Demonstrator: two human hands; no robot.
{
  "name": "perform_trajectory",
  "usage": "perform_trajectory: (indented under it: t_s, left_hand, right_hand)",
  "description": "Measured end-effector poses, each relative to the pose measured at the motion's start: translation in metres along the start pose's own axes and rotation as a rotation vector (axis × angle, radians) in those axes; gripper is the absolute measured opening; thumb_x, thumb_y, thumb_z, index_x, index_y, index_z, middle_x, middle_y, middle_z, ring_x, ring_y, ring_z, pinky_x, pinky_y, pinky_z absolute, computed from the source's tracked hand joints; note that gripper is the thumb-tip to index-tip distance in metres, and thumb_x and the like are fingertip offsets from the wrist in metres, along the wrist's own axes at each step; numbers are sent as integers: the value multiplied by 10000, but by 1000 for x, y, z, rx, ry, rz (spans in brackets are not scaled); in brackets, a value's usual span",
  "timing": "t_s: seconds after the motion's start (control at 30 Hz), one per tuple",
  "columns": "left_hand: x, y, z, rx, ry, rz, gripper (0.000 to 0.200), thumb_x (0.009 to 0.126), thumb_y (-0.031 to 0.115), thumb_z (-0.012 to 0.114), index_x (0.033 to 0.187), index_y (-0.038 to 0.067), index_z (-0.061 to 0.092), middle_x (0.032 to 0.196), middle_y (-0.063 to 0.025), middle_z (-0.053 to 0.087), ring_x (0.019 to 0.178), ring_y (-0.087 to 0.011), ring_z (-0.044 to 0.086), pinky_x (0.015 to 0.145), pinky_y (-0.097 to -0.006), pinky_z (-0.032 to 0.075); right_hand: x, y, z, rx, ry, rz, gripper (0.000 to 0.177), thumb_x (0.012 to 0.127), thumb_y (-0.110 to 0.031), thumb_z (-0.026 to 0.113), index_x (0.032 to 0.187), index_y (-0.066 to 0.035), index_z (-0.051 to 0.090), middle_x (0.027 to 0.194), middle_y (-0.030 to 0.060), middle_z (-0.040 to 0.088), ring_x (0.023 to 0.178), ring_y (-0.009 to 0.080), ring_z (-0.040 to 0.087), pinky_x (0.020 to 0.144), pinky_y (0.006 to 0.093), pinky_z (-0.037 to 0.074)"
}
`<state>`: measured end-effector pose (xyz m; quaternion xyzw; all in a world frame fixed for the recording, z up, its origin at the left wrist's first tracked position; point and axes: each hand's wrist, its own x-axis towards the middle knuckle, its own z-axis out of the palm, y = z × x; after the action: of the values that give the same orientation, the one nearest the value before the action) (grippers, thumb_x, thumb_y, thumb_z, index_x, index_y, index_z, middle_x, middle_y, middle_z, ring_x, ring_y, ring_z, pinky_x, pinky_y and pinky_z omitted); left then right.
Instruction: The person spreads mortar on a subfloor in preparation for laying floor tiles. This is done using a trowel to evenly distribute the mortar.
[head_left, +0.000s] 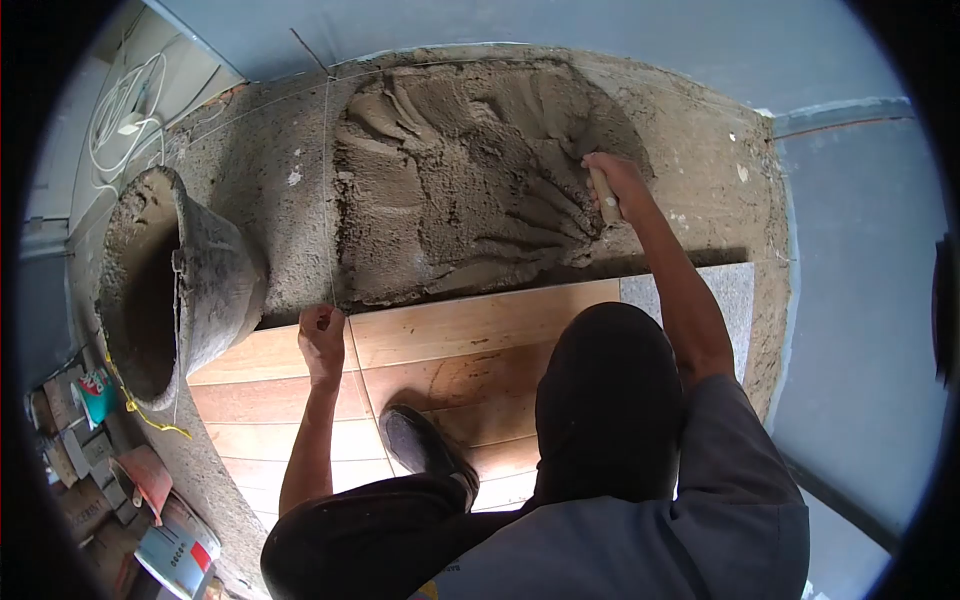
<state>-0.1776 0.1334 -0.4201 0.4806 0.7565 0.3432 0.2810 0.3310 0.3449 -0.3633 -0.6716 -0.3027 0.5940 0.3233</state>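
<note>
Smooth blue-grey walls (870, 270) border the far and right sides of a rough, grey-brown concrete floor (270, 205). Nearest the person lie rectangular, wood-patterned tiles in orange-brown (480, 330), with dark smears on them; a black shoe (420, 440) rests on top. Just beyond their far edge spreads a thick bed of wet, grey-brown mortar (470, 190), ridged and furrowed, fanning in long grooves towards its right side. To the left of the mortar a large, mortar-crusted dark bucket (220, 285) stands on the floor, its mouth facing the left and its inside in shadow. A narrow strip of speckled grey tile (738, 300) adjoins the wood-patterned tiles on the right. At the lower left sits a white plastic tub with a red patch (175, 550).

The right hand (622, 185) is at the right part of the mortar, its fingers wrapped around a short, pale wooden tool handle (605, 197); the tool's blade cannot be made out. The left hand (322, 345) is at the mortar's near left corner, over the tile edge, fingers curled narrow into a loose fist beside a thin, pale string (328, 200); whether they pinch it I cannot tell.
</note>
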Motion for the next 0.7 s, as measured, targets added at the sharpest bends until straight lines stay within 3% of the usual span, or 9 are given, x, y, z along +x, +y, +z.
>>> perform_trajectory:
  t_s: [0.33,0.53,0.63,0.7]
  left_hand:
    - [1,-9,3,-31,39,29,73,852,72,683,856,6,651,843,-127,639,734,-229,641,689,-347,523]
    - [1,-11,3,-41,64,27,81,844,74,700,871,16,651,851,-124,636,746,-228,644,694,-341,524]
    - [0,-14,3,-79,59,37,81,844,64,701,878,14,646,860,-122,633,746,-226,641,697,-339,524]
    - [0,-18,3,-115,53,28,78,847,59,699,876,12,644,858,-118,631,743,-224,638,697,-338,523]
  right_hand:
    - [-22,-21,43,-185,-111,-61,298,924,-327,696,980,-37,657,684,59,617,516,145,591,446,316,480]
    - [-32,-82,118,-407,-272,-191,365,929,-322,689,1108,-4,683,659,42,602,513,141,596,441,312,470]
    - [-17,-94,155,-582,-311,-336,385,944,-285,642,1186,14,670,681,86,644,526,154,610,478,336,502]
    - [18,-88,183,-1010,-234,-680,382,946,-253,606,1218,10,660,716,115,677,538,179,621,516,359,525]
